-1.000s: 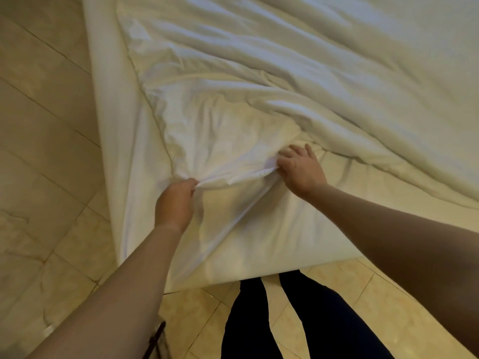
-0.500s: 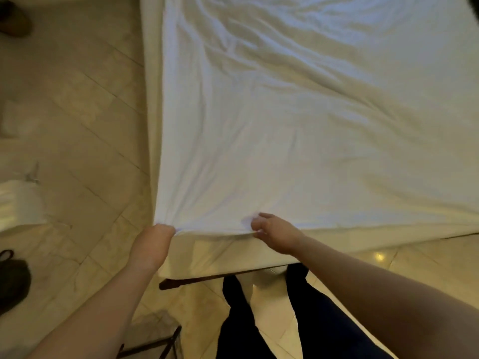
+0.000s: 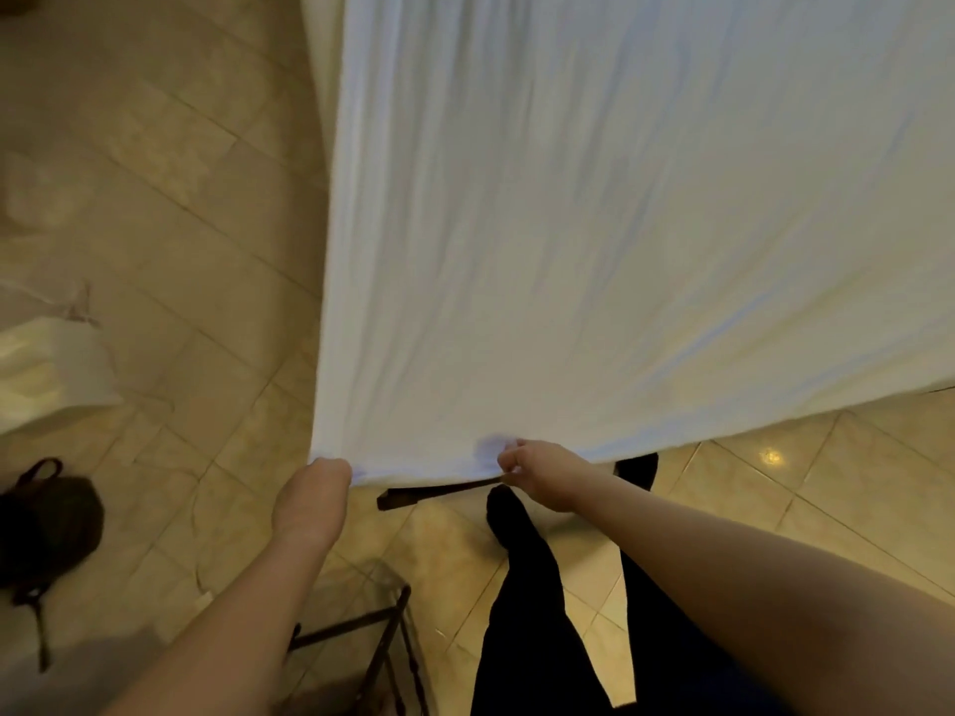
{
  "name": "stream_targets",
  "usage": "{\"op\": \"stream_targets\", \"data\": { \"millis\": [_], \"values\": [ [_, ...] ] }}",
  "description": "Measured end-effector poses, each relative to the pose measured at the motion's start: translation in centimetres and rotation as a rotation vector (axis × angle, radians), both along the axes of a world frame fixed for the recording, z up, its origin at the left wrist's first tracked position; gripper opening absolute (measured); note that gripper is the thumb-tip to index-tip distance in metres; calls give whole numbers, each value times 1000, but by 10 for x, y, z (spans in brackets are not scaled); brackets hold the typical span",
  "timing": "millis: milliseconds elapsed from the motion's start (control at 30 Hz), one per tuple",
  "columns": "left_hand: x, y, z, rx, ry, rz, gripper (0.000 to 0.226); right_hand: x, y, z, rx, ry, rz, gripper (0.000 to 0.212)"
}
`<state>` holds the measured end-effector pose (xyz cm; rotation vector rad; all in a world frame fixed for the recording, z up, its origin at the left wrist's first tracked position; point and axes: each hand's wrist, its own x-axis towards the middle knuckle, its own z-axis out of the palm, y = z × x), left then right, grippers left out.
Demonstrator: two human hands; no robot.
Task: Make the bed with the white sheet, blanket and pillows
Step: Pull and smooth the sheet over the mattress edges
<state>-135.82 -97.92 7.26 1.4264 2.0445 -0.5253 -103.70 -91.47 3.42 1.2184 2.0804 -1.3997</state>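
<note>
Head view: your left hand is clenched on the near-left corner of the white sheet, your right hand pinches the same near edge just to the right. Sheet is stretched fairly smooth from your hands over the bed toward the far side. Dark bag on the tile floor, far left.

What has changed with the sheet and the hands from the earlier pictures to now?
The white sheet, bunched and wrinkled on the bed a second ago, has been pulled out toward the person and now hangs stretched and nearly smooth, its near edge lifted past the foot of the bed. The left hand and right hand have moved back with it. Both hands kept their grip on that edge throughout.
</note>
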Motion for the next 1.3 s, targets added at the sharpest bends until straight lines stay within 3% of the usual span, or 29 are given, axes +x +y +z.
{"op": "stream_targets", "data": {
  "millis": [167,433,567,867,1033,1300],
  "values": [
    [0,-9,-25,-25,-6,-26,22,-1,-1,-21,6,-63,36,22],
    [5,-8,-55,-69,10,9,24,-4,-3,-45,34,-189,27,18],
    [16,-5,-56,-149,-35,52,31,-4,-1,-40,23,-265,43,33],
    [41,-18,-3,-66,-166,146,28,-1,9,30,87,-267,-121,50],
    [48,-10,41,31,-181,148,46,10,17,81,151,-236,-167,56],
    [77,-5,115,147,-178,214,53,48,38,135,217,-188,-230,61]
  ]
}}
